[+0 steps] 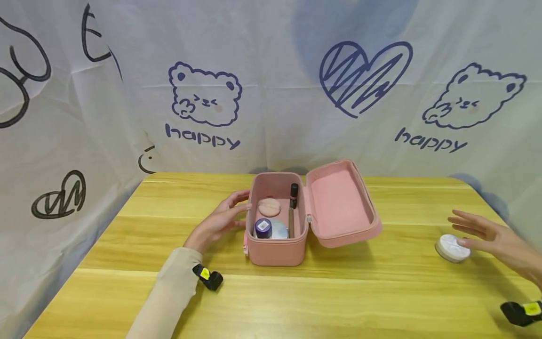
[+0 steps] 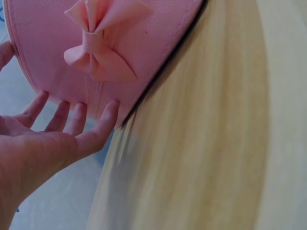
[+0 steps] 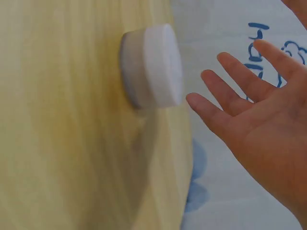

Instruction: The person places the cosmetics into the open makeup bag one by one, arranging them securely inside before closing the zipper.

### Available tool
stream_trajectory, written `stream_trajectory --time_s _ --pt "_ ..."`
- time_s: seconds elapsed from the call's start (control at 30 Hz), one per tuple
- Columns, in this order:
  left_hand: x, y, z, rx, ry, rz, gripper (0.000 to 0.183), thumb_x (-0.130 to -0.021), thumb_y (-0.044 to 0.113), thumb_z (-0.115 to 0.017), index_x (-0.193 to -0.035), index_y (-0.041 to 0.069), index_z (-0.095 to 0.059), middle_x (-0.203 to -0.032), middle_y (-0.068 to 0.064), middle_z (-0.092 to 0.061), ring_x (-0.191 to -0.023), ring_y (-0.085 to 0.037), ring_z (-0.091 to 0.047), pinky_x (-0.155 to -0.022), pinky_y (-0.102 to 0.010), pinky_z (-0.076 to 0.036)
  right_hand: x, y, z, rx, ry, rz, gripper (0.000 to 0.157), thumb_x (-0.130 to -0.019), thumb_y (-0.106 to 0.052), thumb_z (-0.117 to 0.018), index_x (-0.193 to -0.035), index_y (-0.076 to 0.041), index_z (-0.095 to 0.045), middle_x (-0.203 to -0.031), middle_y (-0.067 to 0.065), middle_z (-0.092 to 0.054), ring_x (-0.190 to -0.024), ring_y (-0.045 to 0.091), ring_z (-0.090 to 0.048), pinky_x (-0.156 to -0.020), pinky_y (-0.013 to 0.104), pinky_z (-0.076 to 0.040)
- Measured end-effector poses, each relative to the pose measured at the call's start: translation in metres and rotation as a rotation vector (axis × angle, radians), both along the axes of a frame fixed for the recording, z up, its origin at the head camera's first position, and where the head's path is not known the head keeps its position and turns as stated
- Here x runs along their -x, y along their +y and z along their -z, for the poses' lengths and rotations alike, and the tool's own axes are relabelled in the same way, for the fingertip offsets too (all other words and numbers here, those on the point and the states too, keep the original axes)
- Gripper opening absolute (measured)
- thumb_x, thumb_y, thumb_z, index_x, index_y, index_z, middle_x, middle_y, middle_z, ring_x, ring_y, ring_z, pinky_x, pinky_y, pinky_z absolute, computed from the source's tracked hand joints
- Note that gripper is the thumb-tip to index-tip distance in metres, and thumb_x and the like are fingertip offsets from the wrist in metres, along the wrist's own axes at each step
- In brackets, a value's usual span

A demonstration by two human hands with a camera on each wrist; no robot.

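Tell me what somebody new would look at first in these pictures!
Probably the pink case in the middle of the wooden table, its lid swung open and the left hand touching its side. Next, the round white container near the table's right end, with the right hand beside it. Behind everything, a big blue heart is drawn on the pale cloth.

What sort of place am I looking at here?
Likely a staged indoor workspace: a wood-grain table with a doodle-printed cloth behind it and an open pink case on top.
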State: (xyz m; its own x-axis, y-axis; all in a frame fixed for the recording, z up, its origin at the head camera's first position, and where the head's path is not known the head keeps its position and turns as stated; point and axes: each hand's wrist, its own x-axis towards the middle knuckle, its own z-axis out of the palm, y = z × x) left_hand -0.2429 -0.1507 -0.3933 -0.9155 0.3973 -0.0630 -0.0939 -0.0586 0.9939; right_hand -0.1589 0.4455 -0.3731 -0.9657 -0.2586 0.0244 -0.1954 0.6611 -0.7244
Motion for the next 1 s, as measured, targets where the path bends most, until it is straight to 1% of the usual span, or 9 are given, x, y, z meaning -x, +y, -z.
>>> stream_trajectory --time_s 0.2,0.27,0.33,0.47,0.57,0.63,0.73,0.87,1.0 --pt "0.001 0.002 0.0 0.002 -0.004 -0.002 0.059 -0.098 0.017 -0.053 -0.149 0.003 -0.026 -0.153 -0.017 -0.022 -0.133 -0.039 -0.033 -0.098 -0.052 -0.044 -0.004 0.009 0.014 0.056 -0.031 -0.006 0.069 -0.097 -0.006 -0.056 -0.155 -0.017 -0.021 -0.125 -0.038 -0.039 -0.108 -0.022 -0.04 -0.073 0.011 -0.044" --pt "0.0 0.002 0.0 0.005 -0.007 -0.004 0.059 -0.098 0.017 -0.053 -0.149 0.003 -0.026 -0.153 -0.017 -0.022 -0.133 -0.038 -0.033 -0.097 -0.051 -0.045 -0.004 0.011 0.018 0.061 -0.046 0.0 0.069 -0.097 -0.007 -0.057 -0.155 -0.017 -0.022 -0.124 -0.039 -0.04 -0.106 -0.022 -0.04 -0.073 0.013 -0.046" --pt "0.0 0.002 0.0 0.005 -0.008 -0.008 0.059 -0.098 0.017 -0.053 -0.149 0.003 -0.026 -0.153 -0.017 -0.023 -0.133 -0.038 -0.033 -0.097 -0.051 -0.045 -0.003 0.012 0.021 0.038 -0.05 0.002 0.068 -0.096 -0.009 -0.059 -0.154 -0.013 -0.024 -0.123 -0.04 -0.039 -0.105 -0.023 -0.038 -0.073 0.015 -0.047" --pt "-0.001 0.002 0.0 0.005 0.002 -0.014 0.058 -0.098 0.017 -0.052 -0.148 0.003 -0.027 -0.153 -0.017 -0.023 -0.133 -0.039 -0.033 -0.097 -0.051 -0.045 0.0 0.009 0.028 0.003 -0.078 0.03 0.074 -0.093 -0.014 -0.065 -0.153 -0.004 -0.023 -0.122 -0.041 -0.036 -0.103 -0.026 -0.033 -0.075 0.01 -0.041" --pt "-0.001 0.002 -0.001 0.005 0.009 -0.009 0.058 -0.098 0.016 -0.052 -0.149 0.002 -0.026 -0.153 -0.018 -0.022 -0.133 -0.039 -0.033 -0.096 -0.051 -0.045 0.002 0.006 0.035 0.008 -0.114 0.058 0.08 -0.09 -0.018 -0.068 -0.152 0.001 -0.02 -0.121 -0.041 -0.034 -0.101 -0.029 -0.028 -0.078 0.004 -0.034" --pt "0.0 0.002 -0.001 0.009 0.008 -0.007 0.058 -0.098 0.017 -0.052 -0.148 0.003 -0.026 -0.153 -0.017 -0.022 -0.133 -0.039 -0.034 -0.096 -0.051 -0.045 0.002 0.005 0.039 0.023 -0.113 0.061 0.081 -0.09 -0.016 -0.069 -0.15 0.005 -0.019 -0.121 -0.04 -0.034 -0.101 -0.029 -0.027 -0.078 0.002 -0.03" --pt "0.0 0.002 -0.001 0.014 0.007 -0.006 0.059 -0.098 0.017 -0.052 -0.149 0.003 -0.026 -0.152 -0.017 -0.023 -0.133 -0.038 -0.034 -0.096 -0.05 -0.046 0.0 0.004 0.043 0.033 -0.099 0.065 0.081 -0.09 -0.015 -0.068 -0.152 0.003 -0.018 -0.122 -0.04 -0.033 -0.102 -0.029 -0.026 -0.078 0.001 -0.028" --pt "0.0 0.002 -0.002 0.013 0.009 -0.006 0.059 -0.098 0.017 -0.052 -0.149 0.003 -0.026 -0.153 -0.017 -0.023 -0.133 -0.039 -0.034 -0.095 -0.05 -0.047 0.0 0.005 0.047 0.086 -0.063 0.054 0.081 -0.089 -0.01 -0.068 -0.153 -0.003 -0.018 -0.121 -0.041 -0.035 -0.103 -0.027 -0.03 -0.079 0.002 -0.028" --pt "-0.001 0.001 -0.001 0.012 0.009 -0.006 0.058 -0.099 0.016 -0.052 -0.149 0.002 -0.026 -0.153 -0.018 -0.022 -0.133 -0.039 -0.034 -0.095 -0.05 -0.047 0.001 0.006 0.05 0.154 -0.027 0.032 0.081 -0.088 -0.002 -0.067 -0.154 -0.007 -0.02 -0.118 -0.04 -0.041 -0.104 -0.024 -0.036 -0.078 0.004 -0.03"
